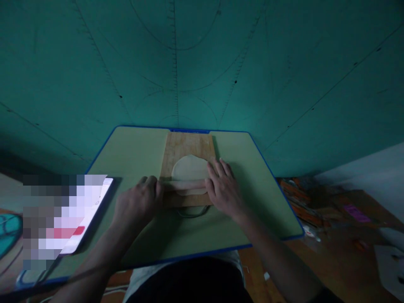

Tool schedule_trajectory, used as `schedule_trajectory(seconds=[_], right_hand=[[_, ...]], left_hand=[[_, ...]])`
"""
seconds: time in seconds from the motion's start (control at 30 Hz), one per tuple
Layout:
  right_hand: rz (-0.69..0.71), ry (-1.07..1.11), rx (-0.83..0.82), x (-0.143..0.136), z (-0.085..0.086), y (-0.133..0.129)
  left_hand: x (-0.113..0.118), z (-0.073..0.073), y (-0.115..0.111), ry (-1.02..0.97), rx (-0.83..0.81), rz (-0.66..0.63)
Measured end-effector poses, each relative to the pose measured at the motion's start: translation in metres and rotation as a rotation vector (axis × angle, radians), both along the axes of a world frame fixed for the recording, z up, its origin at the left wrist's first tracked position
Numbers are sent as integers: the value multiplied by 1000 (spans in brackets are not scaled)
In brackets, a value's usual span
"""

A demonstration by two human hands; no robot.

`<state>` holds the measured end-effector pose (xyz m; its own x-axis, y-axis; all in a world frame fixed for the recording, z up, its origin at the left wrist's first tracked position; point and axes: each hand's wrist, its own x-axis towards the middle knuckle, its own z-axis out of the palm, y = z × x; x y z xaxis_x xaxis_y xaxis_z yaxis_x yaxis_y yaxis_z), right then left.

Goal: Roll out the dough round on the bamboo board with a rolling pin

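A thin wooden rolling pin [186, 185] lies crosswise over a flat, roundish sheet of dough [190, 166]. My left hand [139, 200] is closed around the pin's left end, knuckles up. At the other end, my right hand [225, 187] rests over the pin with its fingers stretched forward and apart. Its fingertips reach the dough's right edge, and its palm hides the pin's tip. Beneath the dough is a wooden cutting board [189, 143], with a wire-like loop handle [193, 213] at its near edge.
The board lies on a pale table [142, 147] with a blue rim, against a green wall [202, 63] marked with drawn lines. A lit phone or tablet [91, 214], partly pixelated, stands at the left. Cardboard pieces [344, 210] and clutter lie on the floor at right.
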<state>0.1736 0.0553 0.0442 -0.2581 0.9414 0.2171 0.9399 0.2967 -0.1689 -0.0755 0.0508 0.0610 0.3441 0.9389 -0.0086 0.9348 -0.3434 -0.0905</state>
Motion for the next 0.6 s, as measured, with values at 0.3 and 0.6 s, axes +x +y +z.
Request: schedule_trajectory(seconds=[0.3, 0.6], right_hand=[[166, 148, -24, 17, -10, -15], [67, 591, 21, -12, -18, 80]], left_hand=[[-11, -9, -32, -150, -94, 93], [-6, -14, -65, -357, -303, 122]])
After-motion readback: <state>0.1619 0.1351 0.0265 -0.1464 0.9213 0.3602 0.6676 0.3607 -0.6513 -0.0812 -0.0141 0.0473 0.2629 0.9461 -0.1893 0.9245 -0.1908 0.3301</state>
